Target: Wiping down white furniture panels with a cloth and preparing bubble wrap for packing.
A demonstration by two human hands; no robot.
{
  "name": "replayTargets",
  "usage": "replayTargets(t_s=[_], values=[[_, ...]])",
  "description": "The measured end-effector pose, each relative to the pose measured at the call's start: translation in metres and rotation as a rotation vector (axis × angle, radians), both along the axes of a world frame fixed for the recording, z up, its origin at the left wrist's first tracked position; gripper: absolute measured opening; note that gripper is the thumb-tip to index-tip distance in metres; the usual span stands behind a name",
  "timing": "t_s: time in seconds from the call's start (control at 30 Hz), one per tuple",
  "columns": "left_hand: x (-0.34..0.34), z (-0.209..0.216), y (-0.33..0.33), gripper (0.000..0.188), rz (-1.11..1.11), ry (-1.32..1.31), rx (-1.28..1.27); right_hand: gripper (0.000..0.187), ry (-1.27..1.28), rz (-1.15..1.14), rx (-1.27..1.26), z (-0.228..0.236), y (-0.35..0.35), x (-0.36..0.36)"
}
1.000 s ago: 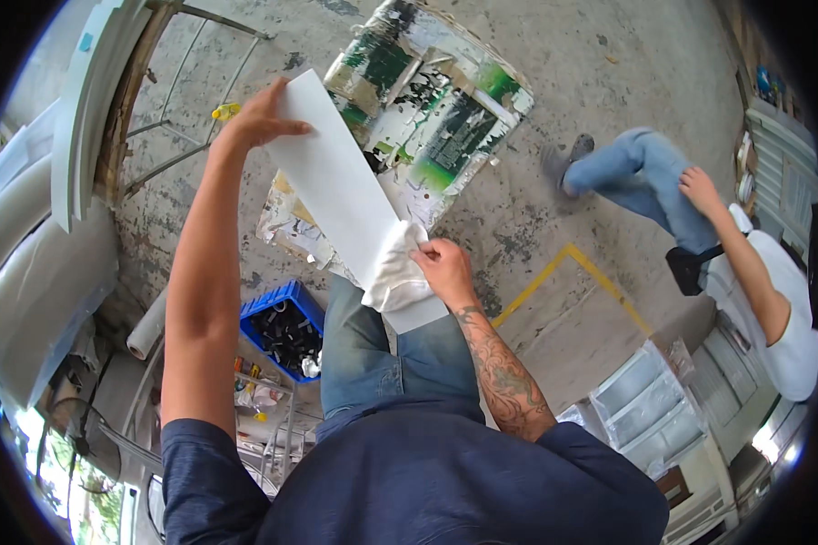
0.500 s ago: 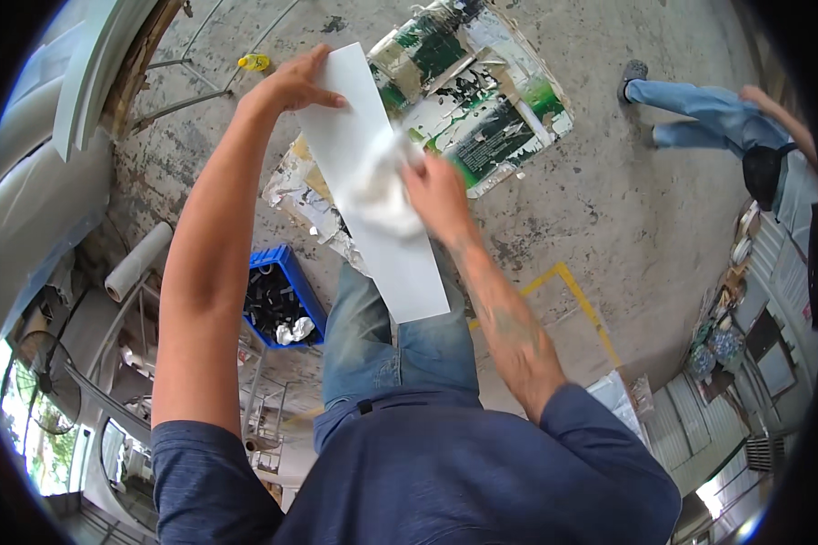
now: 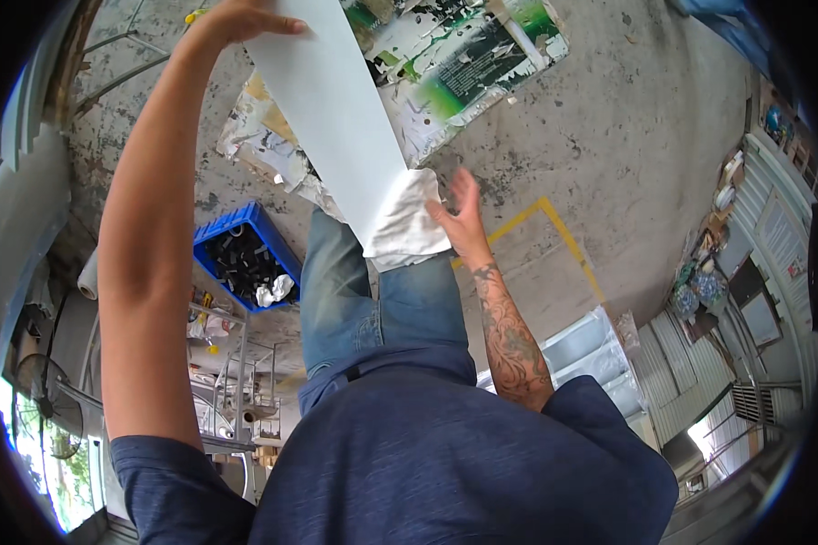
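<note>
From the middle of the board [image 3: 332, 104], where it was being held half a second ago, the cloth [image 3: 409, 221] is being shifted to the near end in the head view. Beyond the board's right edge, the right hand [image 3: 460, 218] is being held open beside the cloth, fingers parted; whether its thumb is being pressed to the cloth cannot be told. By the left hand [image 3: 241, 20], the far left edge is being gripped, thumb over the face, fingers being cut off by the view's rim. The board is being kept slanting over a worn carton [image 3: 468, 77], its near end being carried above the thighs [image 3: 423, 309]. Left of that end, black pieces [image 3: 232, 259] are being held by a crate [image 3: 277, 241].
</note>
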State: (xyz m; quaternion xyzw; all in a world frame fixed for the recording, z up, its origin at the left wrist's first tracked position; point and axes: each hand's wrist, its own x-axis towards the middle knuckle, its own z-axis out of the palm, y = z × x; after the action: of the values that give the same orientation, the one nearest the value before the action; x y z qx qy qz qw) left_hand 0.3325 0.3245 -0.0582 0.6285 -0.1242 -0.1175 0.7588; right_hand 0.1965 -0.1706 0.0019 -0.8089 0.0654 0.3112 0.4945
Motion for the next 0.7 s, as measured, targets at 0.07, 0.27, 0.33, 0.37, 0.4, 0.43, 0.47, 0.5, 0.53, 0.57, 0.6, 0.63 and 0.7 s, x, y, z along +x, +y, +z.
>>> replayTargets(t_s=[0.07,0.27,0.33,0.37,0.4,0.43,0.47,0.5,0.53,0.57,0.6,0.63,0.7], values=[[0.026,0.018,-0.043,0.113,0.051,0.557,0.908,0.062,0.214,-0.019,0.029,0.008,-0.020,-0.003],[0.023,0.046,-0.048,0.110,0.049,0.599,1.011,0.023,0.079,0.158,-0.371,0.050,-0.046,0.035],[0.023,0.046,-0.043,0.109,0.071,0.531,1.047,0.032,-0.077,-0.118,-0.108,0.088,-0.016,0.070],[0.026,0.044,-0.042,0.107,0.019,0.562,0.993,0.038,-0.188,-0.067,-0.107,0.101,-0.010,0.086],[0.028,0.042,-0.039,0.105,-0.028,0.592,0.944,0.040,-0.309,-0.089,-0.085,0.105,0.012,0.096],[0.025,0.038,-0.040,0.102,0.033,0.567,0.940,0.042,-0.376,0.040,-0.103,0.103,0.031,0.103],[0.022,0.030,-0.039,0.102,0.050,0.567,0.944,0.044,-0.448,0.170,-0.124,0.098,0.049,0.109],[0.020,0.023,-0.036,0.101,0.038,0.533,0.946,0.046,-0.553,0.374,-0.098,0.085,0.068,0.108],[0.021,0.019,-0.034,0.100,0.023,0.497,0.946,0.047,-0.657,0.577,-0.077,0.068,0.084,0.102],[0.027,0.022,-0.042,0.097,0.022,0.497,0.960,0.046,-0.495,0.682,-0.079,0.048,0.087,0.085],[0.028,0.025,-0.043,0.097,0.029,0.495,0.955,0.046,-0.326,0.784,-0.072,0.033,0.090,0.070],[0.022,0.022,-0.038,0.095,-0.007,0.526,0.920,0.046,-0.319,0.797,-0.063,0.032,0.095,0.061],[0.023,0.029,-0.035,0.094,-0.028,0.544,0.877,0.044,-0.305,0.691,-0.011,0.040,0.096,0.048]])
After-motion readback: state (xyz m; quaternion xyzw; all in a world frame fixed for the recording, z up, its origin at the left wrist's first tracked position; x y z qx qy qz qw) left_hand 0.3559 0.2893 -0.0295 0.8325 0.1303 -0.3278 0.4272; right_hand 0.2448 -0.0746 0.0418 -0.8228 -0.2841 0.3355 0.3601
